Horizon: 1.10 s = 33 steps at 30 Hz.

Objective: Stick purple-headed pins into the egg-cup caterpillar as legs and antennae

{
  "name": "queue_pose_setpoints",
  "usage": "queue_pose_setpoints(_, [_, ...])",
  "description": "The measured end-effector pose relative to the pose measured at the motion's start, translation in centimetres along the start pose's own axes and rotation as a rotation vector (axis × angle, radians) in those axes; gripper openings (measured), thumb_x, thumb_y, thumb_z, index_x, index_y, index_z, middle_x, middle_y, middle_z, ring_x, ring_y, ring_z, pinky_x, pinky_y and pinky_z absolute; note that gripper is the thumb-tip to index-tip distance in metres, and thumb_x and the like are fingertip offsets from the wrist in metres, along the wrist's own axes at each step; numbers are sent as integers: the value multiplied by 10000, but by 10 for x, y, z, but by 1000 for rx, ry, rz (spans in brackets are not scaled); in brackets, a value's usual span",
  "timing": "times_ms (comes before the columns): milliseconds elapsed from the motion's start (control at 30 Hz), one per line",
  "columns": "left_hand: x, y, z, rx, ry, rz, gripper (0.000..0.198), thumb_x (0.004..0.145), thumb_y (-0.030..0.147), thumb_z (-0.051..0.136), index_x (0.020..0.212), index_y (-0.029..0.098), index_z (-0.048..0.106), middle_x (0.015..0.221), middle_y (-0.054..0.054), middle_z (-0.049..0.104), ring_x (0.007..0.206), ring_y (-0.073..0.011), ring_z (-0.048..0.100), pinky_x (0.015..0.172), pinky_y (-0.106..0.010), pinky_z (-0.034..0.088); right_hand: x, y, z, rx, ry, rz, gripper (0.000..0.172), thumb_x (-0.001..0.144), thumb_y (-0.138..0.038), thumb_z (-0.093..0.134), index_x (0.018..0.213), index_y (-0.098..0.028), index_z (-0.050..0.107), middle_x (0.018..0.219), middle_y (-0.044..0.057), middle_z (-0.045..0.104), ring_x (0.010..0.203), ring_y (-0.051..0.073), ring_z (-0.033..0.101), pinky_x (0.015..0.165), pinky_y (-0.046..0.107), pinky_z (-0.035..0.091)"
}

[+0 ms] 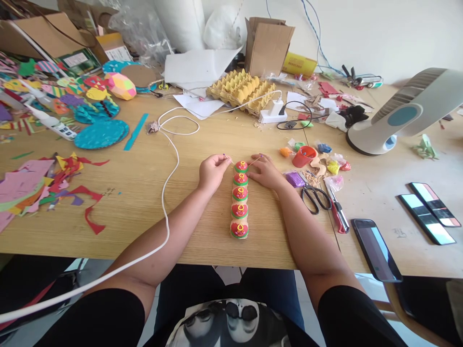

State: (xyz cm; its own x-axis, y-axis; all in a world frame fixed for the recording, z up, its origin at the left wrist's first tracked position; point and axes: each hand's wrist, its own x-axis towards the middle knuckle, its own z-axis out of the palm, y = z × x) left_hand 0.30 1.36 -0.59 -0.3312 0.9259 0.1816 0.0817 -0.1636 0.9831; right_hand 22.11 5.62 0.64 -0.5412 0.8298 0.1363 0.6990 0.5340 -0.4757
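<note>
A strip of egg-carton cups [240, 194] stands lengthwise on the table in front of me. Its several domes have red faces, green rims and yellow loops. Two thin sticks with dark purplish tips slant out like feelers at the far dome [241, 166]. My left hand [212, 169] is closed in a pinch on the left stick [229, 158], just left of that dome. On the other side, my right hand [266, 173] lies with fingers apart, its fingertips beside the far dome and the right stick [256, 160]; whether they touch the dome is unclear.
A white cable [173, 168] crosses the table and passes over my left forearm. Right of my right hand lie black-handled scissors [315, 196], a red cutter [339, 214], a red cup [304, 156] and a phone [376, 249]. Paper scraps [32, 185] cover the left; yellow egg trays [240, 89] stand behind.
</note>
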Motion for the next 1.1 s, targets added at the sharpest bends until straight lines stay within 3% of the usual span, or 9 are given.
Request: queue_pose_setpoints(1100, [-2,3,-1,81,-44,22,190,801,363,725,859,183,745,907,-52,777,870,-205,720,848,-309,535,-1,-4,-3,-9,-26,11,506,883,-503,661,1312,-234,682,1460,141,515,1440,371,344,1198,540,279])
